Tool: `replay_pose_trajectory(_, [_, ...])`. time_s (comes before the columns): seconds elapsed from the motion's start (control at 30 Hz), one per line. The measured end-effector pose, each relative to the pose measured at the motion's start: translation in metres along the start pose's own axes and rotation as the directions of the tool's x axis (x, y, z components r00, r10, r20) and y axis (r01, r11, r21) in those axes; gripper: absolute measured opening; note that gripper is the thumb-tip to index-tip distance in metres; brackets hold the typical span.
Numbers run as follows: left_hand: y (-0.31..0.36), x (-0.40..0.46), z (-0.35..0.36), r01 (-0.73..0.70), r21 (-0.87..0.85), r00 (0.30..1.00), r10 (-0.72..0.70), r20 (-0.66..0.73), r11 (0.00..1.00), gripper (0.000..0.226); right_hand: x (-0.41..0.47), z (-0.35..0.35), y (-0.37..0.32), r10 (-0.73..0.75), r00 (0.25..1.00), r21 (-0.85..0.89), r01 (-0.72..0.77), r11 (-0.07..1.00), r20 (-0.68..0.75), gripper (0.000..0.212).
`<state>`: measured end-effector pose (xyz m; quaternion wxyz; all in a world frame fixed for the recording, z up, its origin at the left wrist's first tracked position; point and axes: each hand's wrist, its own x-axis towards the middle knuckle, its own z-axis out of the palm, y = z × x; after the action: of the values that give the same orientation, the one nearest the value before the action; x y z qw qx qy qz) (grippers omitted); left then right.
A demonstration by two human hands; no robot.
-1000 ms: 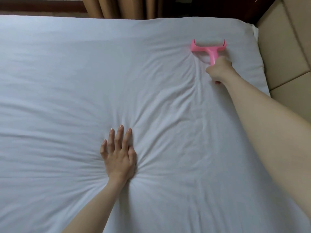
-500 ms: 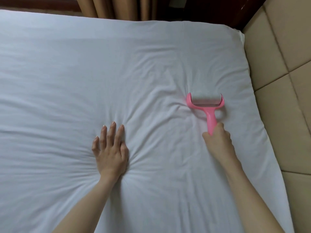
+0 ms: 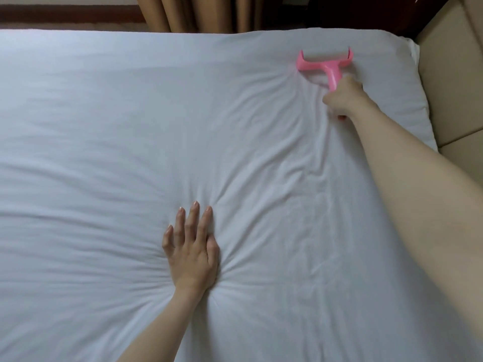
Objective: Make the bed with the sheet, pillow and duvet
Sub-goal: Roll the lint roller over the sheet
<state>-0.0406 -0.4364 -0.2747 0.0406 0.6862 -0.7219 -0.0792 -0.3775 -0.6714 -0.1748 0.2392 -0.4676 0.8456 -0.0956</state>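
Head view is showing the white sheet lying spread over the whole mattress, creased around the middle. Pressing flat on it, fingers straight, the left hand is probably pinning the cloth so it cannot drag. Beyond it, toward the sheet's far right corner, the right hand is gripping the handle of a pink roller resting on the sheet. Just past that corner the padded headboard and curtains are closing in; leftward the sheet is offering wide room.
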Motion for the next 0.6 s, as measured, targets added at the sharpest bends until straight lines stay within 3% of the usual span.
replay_pose_trajectory(0.23, [-0.001,0.003,0.003,-0.013,-0.007,0.999,0.013,-0.030,1.000,0.061,-0.038,0.018,0.018,0.043,0.999,0.039,-0.042,0.998,-0.028,0.042])
replay_pose_trajectory(0.4, [-0.002,0.003,0.001,-0.004,-0.036,1.000,0.003,-0.007,0.999,0.060,-0.144,0.039,0.074,0.095,0.996,0.003,-0.095,0.996,0.000,0.038])
replay_pose_trajectory(0.6, [0.003,-0.030,-0.024,0.019,-0.093,0.991,-0.006,0.136,0.995,0.060,-0.285,0.038,0.119,0.218,0.967,-0.046,-0.214,0.976,0.133,0.031])
